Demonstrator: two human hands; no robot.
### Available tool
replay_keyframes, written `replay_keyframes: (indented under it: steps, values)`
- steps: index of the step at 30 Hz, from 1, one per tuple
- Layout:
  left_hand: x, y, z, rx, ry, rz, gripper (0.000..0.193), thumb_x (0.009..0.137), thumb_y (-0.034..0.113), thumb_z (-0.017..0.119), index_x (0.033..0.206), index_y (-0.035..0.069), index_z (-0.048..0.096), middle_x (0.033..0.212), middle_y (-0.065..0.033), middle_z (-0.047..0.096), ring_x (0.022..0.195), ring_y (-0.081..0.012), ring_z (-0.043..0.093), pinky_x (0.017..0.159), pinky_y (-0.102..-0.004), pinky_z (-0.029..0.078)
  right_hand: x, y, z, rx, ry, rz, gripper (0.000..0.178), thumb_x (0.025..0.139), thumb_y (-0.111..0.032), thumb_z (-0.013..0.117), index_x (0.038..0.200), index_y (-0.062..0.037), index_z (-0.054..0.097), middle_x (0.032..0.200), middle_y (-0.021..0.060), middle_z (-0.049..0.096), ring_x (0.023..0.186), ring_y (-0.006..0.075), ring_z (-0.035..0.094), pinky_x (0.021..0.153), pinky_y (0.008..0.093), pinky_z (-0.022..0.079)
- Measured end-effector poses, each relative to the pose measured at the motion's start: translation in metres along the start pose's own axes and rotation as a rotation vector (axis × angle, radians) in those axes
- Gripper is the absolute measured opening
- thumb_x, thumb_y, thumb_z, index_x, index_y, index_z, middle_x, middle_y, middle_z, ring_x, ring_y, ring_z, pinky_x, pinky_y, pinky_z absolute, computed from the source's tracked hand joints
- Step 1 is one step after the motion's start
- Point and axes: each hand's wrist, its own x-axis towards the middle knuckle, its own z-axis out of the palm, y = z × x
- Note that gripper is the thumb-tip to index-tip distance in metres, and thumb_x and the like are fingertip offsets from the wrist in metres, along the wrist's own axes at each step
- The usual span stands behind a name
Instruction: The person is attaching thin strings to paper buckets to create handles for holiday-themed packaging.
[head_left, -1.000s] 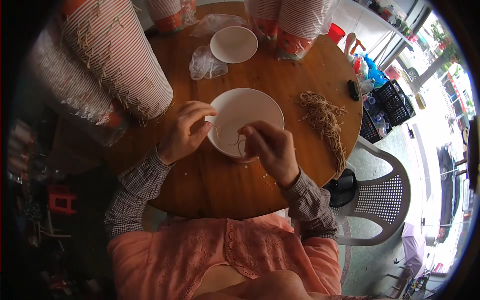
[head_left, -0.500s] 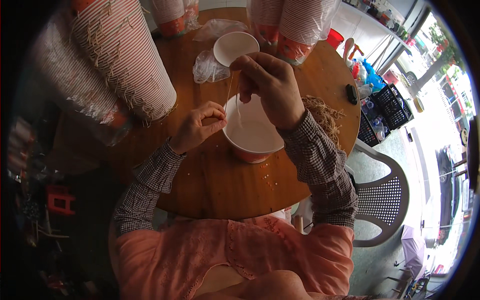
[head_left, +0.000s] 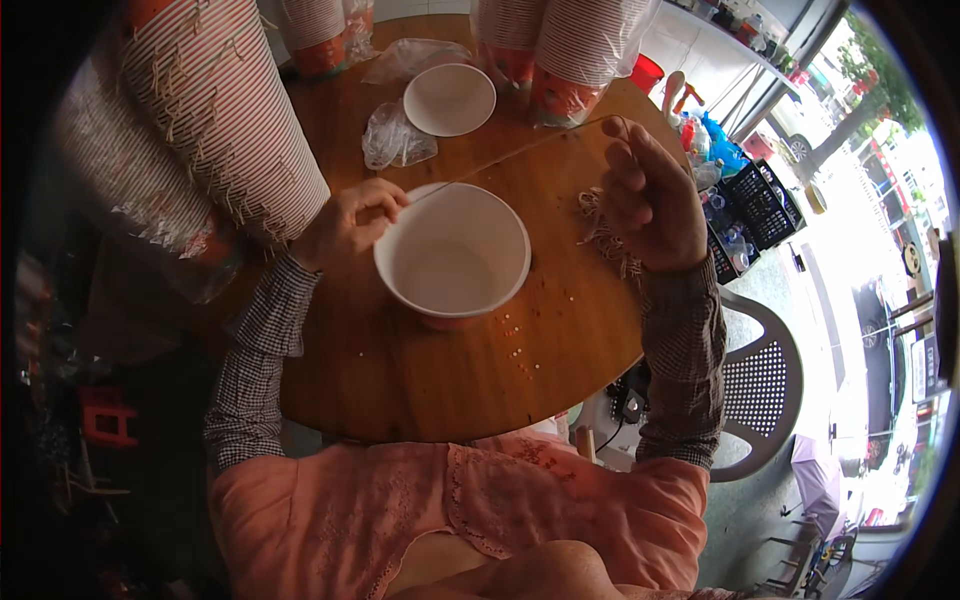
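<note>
A white paper bucket with a reddish outside stands on the round wooden table, mouth up and inside bare. My left hand is closed at its left rim, pinching one end of a thin tan string; whether these fingers also grip the rim is hard to tell. From there the string runs taut, up and to the right across the bucket's far side. Its other end is pinched in my raised right hand. Beside and partly behind that hand lies a loose bundle of tan strings.
Tall stacks of paper buckets, some with strings hanging, rise at the left. More bagged stacks stand at the back, near another white bucket and crumpled plastic bags. Small bits dot the table. A plastic chair is at right.
My right hand has swung out from above the bucket to the right, drawing the string taut. The bucket has shifted slightly left, with my left hand still at its rim.
</note>
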Motion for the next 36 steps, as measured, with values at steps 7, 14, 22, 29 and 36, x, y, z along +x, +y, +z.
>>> replay_keyframes:
  steps: [7,14,22,29,36]
  values:
    - [0.014,0.064,0.032,0.370,0.407,0.174,0.028,0.091,0.000,0.051,0.118,0.001,0.057,0.119,-0.0125,0.058,0.109,-0.0200,0.058,0.094,-0.0297,0.046,-0.025,0.036,0.012,-0.115,0.110,0.050,0.026,0.099,-0.016,0.047,0.124,-0.0082,0.049,0.071,0.0018,0.054,0.048,0.0095,0.047,0.044,0.0202,0.039]
    - [-0.010,0.096,0.114,-0.621,0.359,-0.134,0.037,0.100,0.033,0.047,0.097,0.000,0.063,0.086,-0.0045,0.063,0.079,-0.0099,0.060,0.072,-0.0238,0.049,-0.015,0.079,0.023,0.057,-0.043,0.142,0.025,0.100,-0.016,0.045,0.124,-0.0084,0.048,0.070,0.0016,0.052,0.047,0.0095,0.045,0.045,0.0210,0.039]
    - [-0.012,0.088,0.126,-0.377,0.414,-0.132,0.032,0.100,0.024,0.048,0.078,0.001,0.054,0.067,-0.0020,0.054,0.056,-0.0085,0.051,0.052,-0.0236,0.040,-0.026,0.107,0.011,0.137,0.001,0.177,0.026,0.099,-0.015,0.046,0.125,-0.0082,0.047,0.070,0.0011,0.054,0.047,0.0089,0.046,0.044,0.0199,0.039]
    - [-0.025,0.081,0.138,0.058,0.447,0.067,0.016,0.091,0.006,0.059,0.078,0.000,0.053,0.064,-0.0094,0.051,0.053,-0.0186,0.053,0.050,-0.0298,0.041,-0.058,0.149,-0.009,0.215,0.155,0.204,0.025,0.100,-0.018,0.045,0.124,-0.0085,0.045,0.079,0.0034,0.057,0.049,0.0083,0.046,0.043,0.0192,0.037]
    - [-0.046,0.083,0.149,0.089,0.302,-0.011,0.015,0.089,0.006,0.060,0.079,0.001,0.052,0.067,-0.0116,0.054,0.056,-0.0261,0.057,0.051,-0.0347,0.043,-0.098,0.167,-0.001,-0.478,0.267,-0.134,0.022,0.097,-0.008,0.047,0.118,0.0005,0.044,0.115,0.0131,0.057,0.070,0.0133,0.063,0.060,0.0237,0.050]
